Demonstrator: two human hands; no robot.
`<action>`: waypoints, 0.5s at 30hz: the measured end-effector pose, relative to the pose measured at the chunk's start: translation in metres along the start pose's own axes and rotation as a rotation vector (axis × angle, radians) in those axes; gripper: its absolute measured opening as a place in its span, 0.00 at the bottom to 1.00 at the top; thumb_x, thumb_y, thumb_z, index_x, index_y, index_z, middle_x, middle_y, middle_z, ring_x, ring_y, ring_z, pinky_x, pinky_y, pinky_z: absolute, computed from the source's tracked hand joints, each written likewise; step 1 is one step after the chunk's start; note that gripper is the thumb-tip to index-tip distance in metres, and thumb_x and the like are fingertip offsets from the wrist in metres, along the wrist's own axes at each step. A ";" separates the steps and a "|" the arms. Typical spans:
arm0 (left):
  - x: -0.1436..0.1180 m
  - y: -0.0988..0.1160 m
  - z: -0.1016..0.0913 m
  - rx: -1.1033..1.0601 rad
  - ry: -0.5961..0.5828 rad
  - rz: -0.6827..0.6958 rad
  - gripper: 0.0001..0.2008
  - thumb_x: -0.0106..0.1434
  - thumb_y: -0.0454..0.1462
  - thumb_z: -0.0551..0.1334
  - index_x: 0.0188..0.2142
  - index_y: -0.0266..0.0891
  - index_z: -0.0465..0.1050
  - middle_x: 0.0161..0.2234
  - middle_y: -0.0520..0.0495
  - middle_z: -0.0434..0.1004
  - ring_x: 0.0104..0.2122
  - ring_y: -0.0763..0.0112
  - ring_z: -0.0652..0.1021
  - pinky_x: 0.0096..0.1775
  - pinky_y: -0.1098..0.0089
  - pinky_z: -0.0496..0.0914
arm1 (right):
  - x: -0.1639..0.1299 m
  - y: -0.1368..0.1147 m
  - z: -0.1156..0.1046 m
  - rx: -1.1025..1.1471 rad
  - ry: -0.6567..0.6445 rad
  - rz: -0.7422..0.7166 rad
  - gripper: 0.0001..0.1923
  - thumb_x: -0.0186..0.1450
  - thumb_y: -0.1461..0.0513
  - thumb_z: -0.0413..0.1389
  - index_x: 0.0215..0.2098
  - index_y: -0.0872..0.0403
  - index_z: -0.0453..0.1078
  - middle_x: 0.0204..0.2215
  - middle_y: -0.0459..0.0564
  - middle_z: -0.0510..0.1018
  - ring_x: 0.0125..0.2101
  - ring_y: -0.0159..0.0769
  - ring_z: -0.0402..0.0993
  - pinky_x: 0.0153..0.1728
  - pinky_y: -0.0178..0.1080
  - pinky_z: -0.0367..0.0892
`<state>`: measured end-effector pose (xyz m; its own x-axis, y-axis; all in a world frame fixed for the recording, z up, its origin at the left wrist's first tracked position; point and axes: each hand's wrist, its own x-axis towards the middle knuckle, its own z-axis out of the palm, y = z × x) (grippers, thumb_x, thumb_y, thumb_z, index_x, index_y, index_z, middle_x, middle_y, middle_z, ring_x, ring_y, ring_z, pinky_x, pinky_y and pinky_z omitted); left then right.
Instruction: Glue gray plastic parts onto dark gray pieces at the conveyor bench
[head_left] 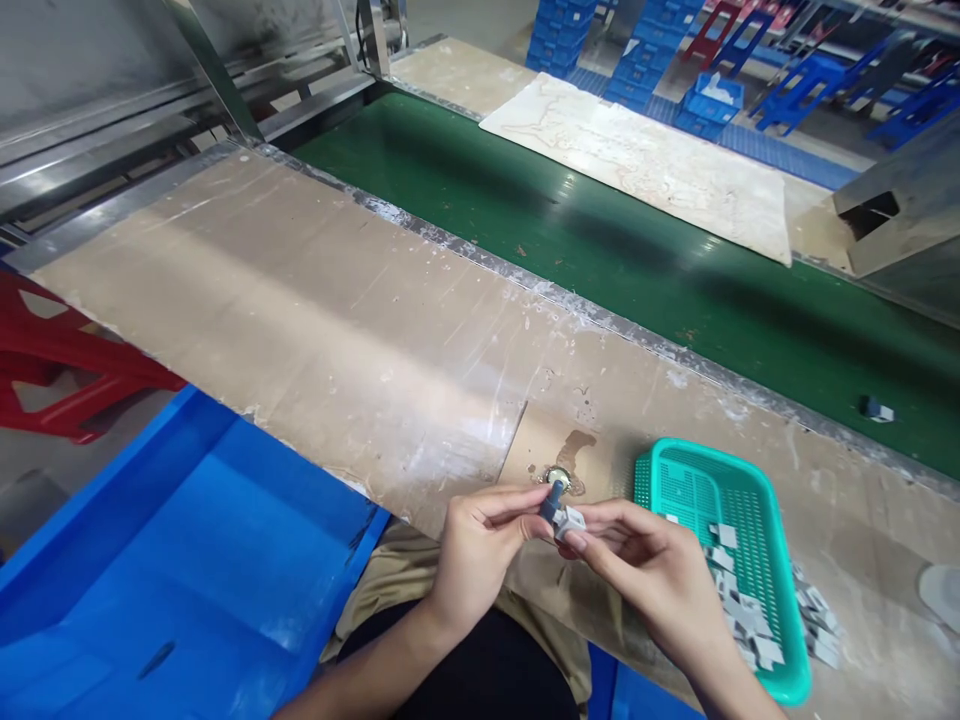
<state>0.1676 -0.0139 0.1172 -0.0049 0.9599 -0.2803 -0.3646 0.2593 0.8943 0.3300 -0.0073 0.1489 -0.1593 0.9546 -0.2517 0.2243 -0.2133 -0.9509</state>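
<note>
At my far left a red stool (pixel 52 370) is standing beside the big blue crate (pixel 187 560), whose inside is showing nothing. My left hand (pixel 480 550) is pinching a small dark blue part (pixel 553 503) between thumb and fingertips, and my right hand (pixel 645 570) is closing its fingers on a small grey clip (pixel 570 522) pressed against that part, both over the near edge of the worn brown bench (pixel 337 330). Just right of my hands the teal basket (pixel 720 500) is holding a heap of similar grey clips (pixel 739 605), with a few spilling beside it. Beyond, one small piece (pixel 876 409) is lying on the green belt (pixel 600 240).
</note>
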 end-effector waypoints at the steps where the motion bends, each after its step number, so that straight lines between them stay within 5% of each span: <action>1: -0.001 0.000 0.000 0.043 0.012 0.039 0.12 0.47 0.37 0.72 0.34 0.43 0.81 0.38 0.45 0.81 0.38 0.59 0.80 0.41 0.64 0.77 | 0.000 -0.001 0.000 -0.001 0.000 -0.005 0.08 0.57 0.58 0.63 0.33 0.54 0.75 0.27 0.50 0.81 0.26 0.36 0.78 0.28 0.32 0.75; 7: 0.005 -0.006 0.000 0.206 0.005 0.180 0.09 0.53 0.35 0.68 0.35 0.46 0.80 0.38 0.47 0.81 0.37 0.63 0.80 0.38 0.68 0.78 | 0.007 -0.006 0.003 -0.020 -0.033 0.019 0.10 0.56 0.56 0.63 0.32 0.55 0.75 0.24 0.50 0.80 0.25 0.37 0.78 0.27 0.33 0.75; 10: 0.016 -0.005 0.002 0.282 -0.078 0.179 0.17 0.52 0.34 0.69 0.43 0.45 0.77 0.47 0.46 0.77 0.45 0.60 0.77 0.45 0.66 0.75 | 0.031 -0.006 -0.012 -0.158 -0.004 0.017 0.14 0.56 0.54 0.62 0.33 0.56 0.75 0.27 0.52 0.81 0.27 0.40 0.79 0.29 0.37 0.75; 13: 0.020 0.004 -0.005 0.396 -0.082 0.232 0.26 0.50 0.35 0.70 0.50 0.46 0.72 0.54 0.47 0.71 0.54 0.59 0.71 0.54 0.65 0.68 | 0.076 -0.003 -0.055 -0.402 0.265 0.023 0.15 0.54 0.54 0.62 0.33 0.56 0.76 0.26 0.52 0.80 0.30 0.44 0.79 0.31 0.40 0.73; 15: 0.017 0.014 -0.018 0.444 0.058 0.289 0.23 0.53 0.38 0.68 0.50 0.47 0.73 0.51 0.48 0.74 0.51 0.60 0.73 0.53 0.65 0.69 | 0.111 0.001 -0.096 -0.471 0.505 0.032 0.11 0.53 0.57 0.62 0.31 0.57 0.75 0.22 0.52 0.79 0.29 0.46 0.78 0.33 0.42 0.73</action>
<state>0.1456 0.0042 0.1188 -0.1030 0.9946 -0.0083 0.0880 0.0174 0.9960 0.4044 0.1181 0.1378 0.2957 0.9537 -0.0548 0.6334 -0.2387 -0.7361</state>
